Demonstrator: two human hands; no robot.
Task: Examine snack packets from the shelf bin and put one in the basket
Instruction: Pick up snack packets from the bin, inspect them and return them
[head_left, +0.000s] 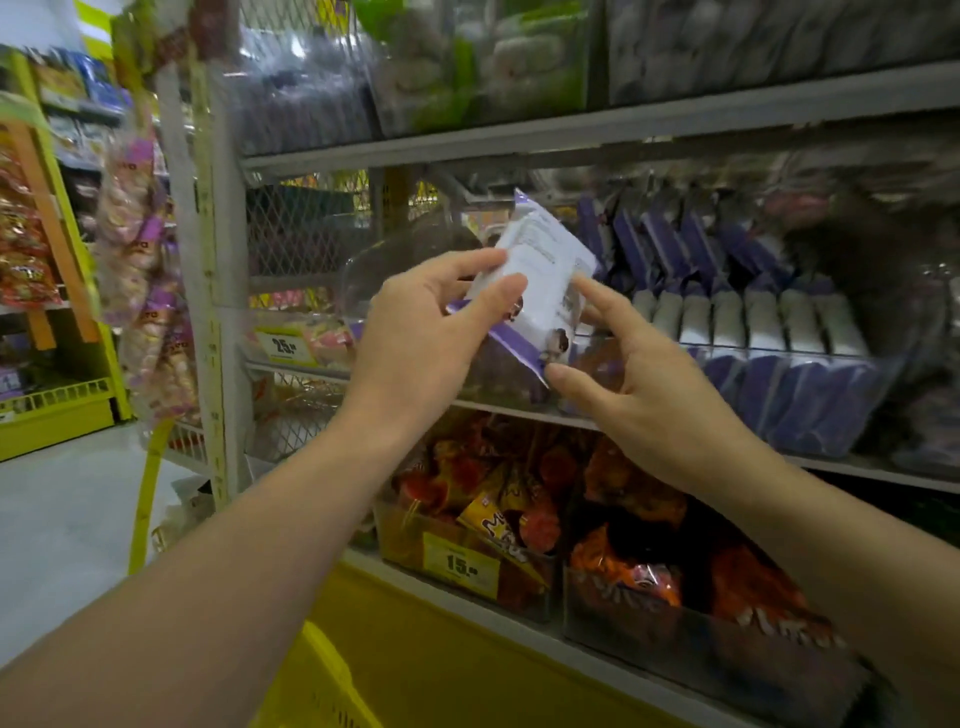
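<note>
1. The examining step is looking well under way: one white-and-purple snack packet (540, 291) is out of the shelf and being held up in front of the middle shelf (519, 408), its printed white side facing the camera.
2. The left hand (431, 332) is pinching the packet's left edge between thumb and fingers, a narrow grip closed on the wrapper.
3. The right hand (639, 384) is meeting the packet's lower right corner with spread fingers; its thumb is touching the purple edge and its forefinger is reaching the white face, a looser, half-open hold that is steadying more than clamping.
4. What is left, as I judge it: finishing the look at the packet, then lowering it into the yellow basket (332, 680), whose rim is showing at the bottom edge of the view, below the arms. Nothing from this bin is visibly lying in the basket so far.
5. The clear shelf bin (779, 364) is sitting toward the right along the middle shelf's front edge, packed with upright rows of matching purple and white packets.
6. Below, bins of orange and red snack bags (519, 509) are lining the lower shelf, with a yellow price tag (461, 564) on one bin's front.
7. The room is a shop aisle: pale floor (62, 519) at left, hanging snack strips (140, 249) beside a shelf upright, more yellow racking beyond.
</note>
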